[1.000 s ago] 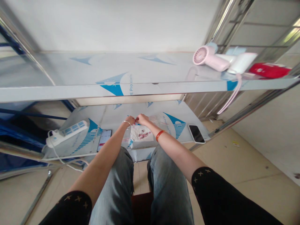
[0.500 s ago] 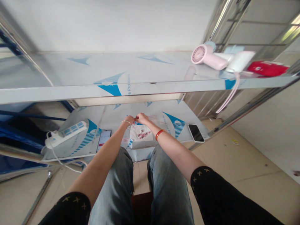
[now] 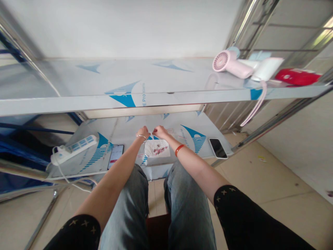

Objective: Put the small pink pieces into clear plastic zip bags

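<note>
Just beyond a white box (image 3: 158,160), my left hand (image 3: 143,132) and my right hand (image 3: 159,132) face each other with a small gap between the fingertips. The left one, with a silver bangle at its wrist, is closed in a pinch. My right hand's fingers are also pinched together; an orange-red bangle (image 3: 179,150) circles that forearm. Whatever either hand grips is too small to make out. On top of the box lies a crumpled white sheet (image 3: 151,149) that carries a scatter of small red and pink pieces (image 3: 161,150).
A lit phone (image 3: 116,156) and a white power strip (image 3: 75,149) lie left on the lower shelf (image 3: 125,125); a dark-screened phone (image 3: 218,148) lies right. Above, the upper shelf (image 3: 91,81) holds a pink handheld fan (image 3: 234,65) and a red pouch (image 3: 296,76).
My hands have moved apart: the fingertips were together half a second ago, and now a small gap shows between them. The box and phones have stayed in place.
</note>
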A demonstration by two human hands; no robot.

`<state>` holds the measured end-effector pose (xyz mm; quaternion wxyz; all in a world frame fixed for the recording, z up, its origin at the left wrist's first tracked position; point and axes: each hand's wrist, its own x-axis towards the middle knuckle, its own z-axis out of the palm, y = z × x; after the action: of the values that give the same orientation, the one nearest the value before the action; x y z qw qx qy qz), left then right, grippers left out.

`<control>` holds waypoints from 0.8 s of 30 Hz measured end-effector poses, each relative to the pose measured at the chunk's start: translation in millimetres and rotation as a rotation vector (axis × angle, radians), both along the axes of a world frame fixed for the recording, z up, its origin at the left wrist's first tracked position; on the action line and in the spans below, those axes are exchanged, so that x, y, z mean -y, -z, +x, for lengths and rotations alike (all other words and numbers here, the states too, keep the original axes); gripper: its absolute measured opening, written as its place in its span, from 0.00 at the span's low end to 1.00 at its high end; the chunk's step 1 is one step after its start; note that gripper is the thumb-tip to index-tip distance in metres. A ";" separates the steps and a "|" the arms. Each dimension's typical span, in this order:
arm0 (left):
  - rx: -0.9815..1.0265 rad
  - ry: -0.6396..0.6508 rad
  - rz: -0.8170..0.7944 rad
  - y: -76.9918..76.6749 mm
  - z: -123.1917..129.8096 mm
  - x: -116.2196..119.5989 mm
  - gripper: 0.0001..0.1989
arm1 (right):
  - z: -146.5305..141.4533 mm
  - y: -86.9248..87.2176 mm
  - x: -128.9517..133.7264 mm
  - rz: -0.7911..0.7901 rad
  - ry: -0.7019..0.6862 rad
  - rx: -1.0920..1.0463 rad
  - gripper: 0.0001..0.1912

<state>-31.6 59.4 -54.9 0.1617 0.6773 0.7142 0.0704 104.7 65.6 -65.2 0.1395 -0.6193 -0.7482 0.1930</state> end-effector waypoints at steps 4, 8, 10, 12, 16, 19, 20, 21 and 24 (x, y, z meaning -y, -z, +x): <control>0.008 -0.038 0.087 -6.4 0.1 5.3 0.12 | -12.8 -3.5 1.8 -0.024 0.001 -0.022 0.13; -0.010 -0.091 0.179 -9.1 0.1 6.1 0.11 | -20.6 -8.7 4.4 -0.019 0.076 -0.062 0.12; -0.037 -0.109 0.233 -10.2 0.4 6.3 0.10 | -21.9 -11.2 6.2 -0.029 0.130 -0.104 0.12; -0.063 -0.095 0.259 -11.3 1.3 6.9 0.11 | -22.0 -13.2 7.9 -0.069 0.174 -0.155 0.11; -0.133 0.003 0.182 -11.4 7.2 9.5 0.13 | -21.1 -13.9 9.1 -0.159 0.189 -0.236 0.13; -0.189 0.049 0.073 -9.3 12.5 11.8 0.13 | -20.5 -10.2 7.1 -0.145 0.155 -0.242 0.14; -0.200 0.058 0.047 -8.5 13.6 12.3 0.13 | -20.4 -8.4 6.0 -0.137 0.144 -0.238 0.13; -0.209 0.064 0.034 -7.8 14.2 12.8 0.13 | -20.4 -6.3 4.8 -0.130 0.137 -0.236 0.12; -0.248 0.081 0.050 -6.9 13.2 13.5 0.13 | -21.8 -0.3 1.3 -0.135 0.134 -0.270 0.11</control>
<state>-18.4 45.9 -48.0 0.0580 0.7129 0.6988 -0.0027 82.9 64.4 -64.9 0.2093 -0.6441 -0.6653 0.3143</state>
